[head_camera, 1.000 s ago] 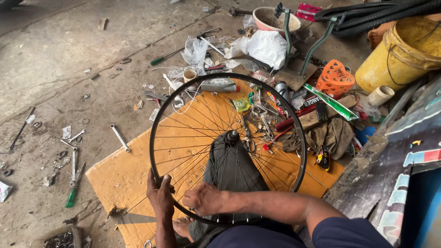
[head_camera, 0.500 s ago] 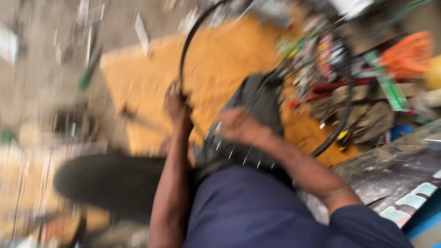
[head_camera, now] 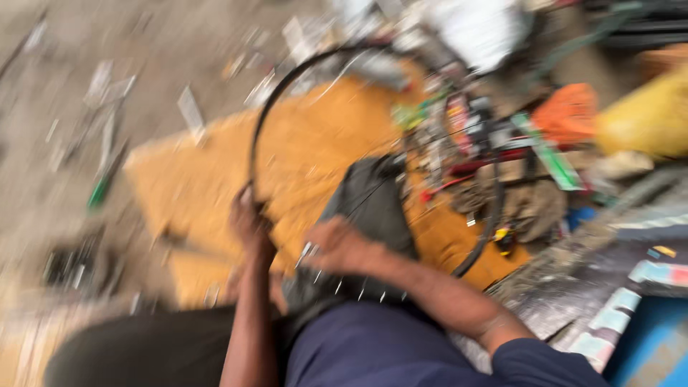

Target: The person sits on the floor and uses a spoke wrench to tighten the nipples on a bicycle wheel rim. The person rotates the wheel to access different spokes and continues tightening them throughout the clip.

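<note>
Frame is badly motion-blurred, so we keep to what reads. We see a black bicycle wheel rim [head_camera: 301, 79] standing roughly upright over an orange-brown board [head_camera: 322, 158] on the ground, its hub area hidden behind a dark grey cloth [head_camera: 369, 208] draped around the middle. Thin spokes show faintly near the lower part of the wheel.

Left hand [head_camera: 251, 222] sits on the left side of the rim, fingers wrapped around it in a grip. Right hand [head_camera: 342, 247] is at the lower inside of the wheel, touching the spokes by the cloth; we cannot tell whether its fingers are clenched on a spoke or just resting, blur hides it. Both forearms reach forward from a dark blue shirt [head_camera: 387, 344] at the bottom of the view.

Right of the wheel we see a messy pile of tools [head_camera: 473, 136], touching or just beside the rim's right side, with an orange object [head_camera: 570, 111] and a yellow bucket [head_camera: 648, 115] further right. White plastic bag [head_camera: 476, 29] lies at top, behind the wheel. Scattered small metal bits [head_camera: 107, 86] lie on the concrete floor [head_camera: 64, 165] to the left, well apart from the hands, plus a green-handled tool [head_camera: 100, 190].
</note>
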